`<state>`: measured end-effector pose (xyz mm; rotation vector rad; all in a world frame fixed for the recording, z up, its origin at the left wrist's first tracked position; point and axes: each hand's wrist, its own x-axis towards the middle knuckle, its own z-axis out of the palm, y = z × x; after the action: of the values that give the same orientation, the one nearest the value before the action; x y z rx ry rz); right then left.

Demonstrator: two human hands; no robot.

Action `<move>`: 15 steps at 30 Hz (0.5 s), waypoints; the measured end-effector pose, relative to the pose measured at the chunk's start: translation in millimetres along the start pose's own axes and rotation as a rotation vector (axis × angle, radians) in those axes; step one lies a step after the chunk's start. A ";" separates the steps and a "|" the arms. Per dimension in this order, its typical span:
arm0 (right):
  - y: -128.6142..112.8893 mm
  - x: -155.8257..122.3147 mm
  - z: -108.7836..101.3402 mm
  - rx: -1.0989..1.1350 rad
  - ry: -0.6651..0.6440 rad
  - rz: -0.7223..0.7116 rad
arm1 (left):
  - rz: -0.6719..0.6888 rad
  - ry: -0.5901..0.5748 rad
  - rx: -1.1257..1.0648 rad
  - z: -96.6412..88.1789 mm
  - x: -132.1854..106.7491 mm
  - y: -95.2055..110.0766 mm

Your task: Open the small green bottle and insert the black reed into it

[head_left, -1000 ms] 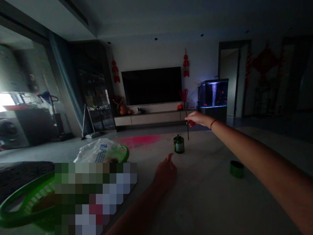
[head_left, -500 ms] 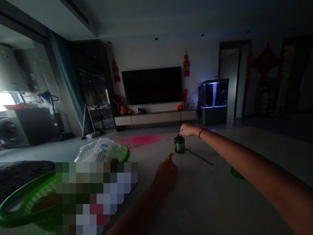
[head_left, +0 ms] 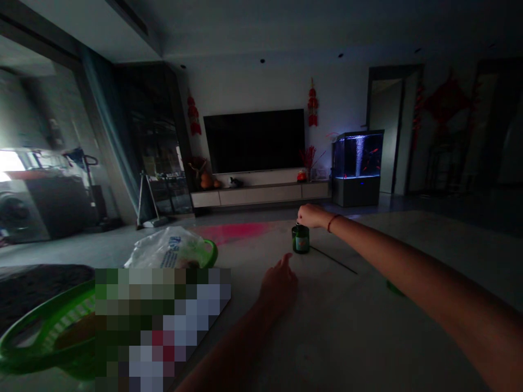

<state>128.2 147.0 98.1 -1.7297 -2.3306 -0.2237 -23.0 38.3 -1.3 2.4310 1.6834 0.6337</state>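
A small dark green glass bottle (head_left: pixel 301 240) with a pale label stands upright on the table (head_left: pixel 347 326). My right hand (head_left: pixel 309 216) is closed in a pinch right at the bottle's mouth. What its fingertips hold is too small and dark to make out. My left hand (head_left: pixel 281 280) lies low in front of the bottle, apart from it, its index finger stretched forward and the others loosely curled. A thin dark stick (head_left: pixel 334 259) lies on the table to the right of the bottle. Another green object (head_left: pixel 394 288) is mostly hidden behind my right forearm.
On the left is a green plastic basket (head_left: pixel 24 362) with a white plastic bag (head_left: pixel 157 247) by it; part of this area is pixelated. A pink patch (head_left: pixel 241 232) shows near the far table edge. Beyond stand a TV cabinet (head_left: pixel 261 194) and a lit fish tank (head_left: pixel 357 158).
My right hand has shifted slightly left and down, now covering the bottle's mouth more. My left hand stays nearly in place. The view has tilted slightly.
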 end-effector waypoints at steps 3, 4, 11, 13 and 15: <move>-0.7 4.0 3.7 0.036 -0.002 0.011 | -0.004 -0.011 -0.002 -0.4 -0.1 0.0; -0.7 5.1 4.9 0.050 -0.002 0.017 | -0.001 -0.011 -0.004 -0.4 -0.2 -0.2; 3.0 11.5 7.0 0.134 -0.023 0.061 | 0.047 0.030 0.001 0.3 -0.2 -1.3; 4.4 13.5 5.6 0.162 -0.037 0.063 | 0.036 0.015 0.012 -0.4 -0.2 -0.2; 5.4 15.4 4.2 0.196 -0.058 0.061 | 0.016 0.001 0.018 -1.1 -0.4 1.0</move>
<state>128.7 163.9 98.1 -1.7285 -2.2493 0.0652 -22.7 37.4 -0.1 2.4588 1.6796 0.6245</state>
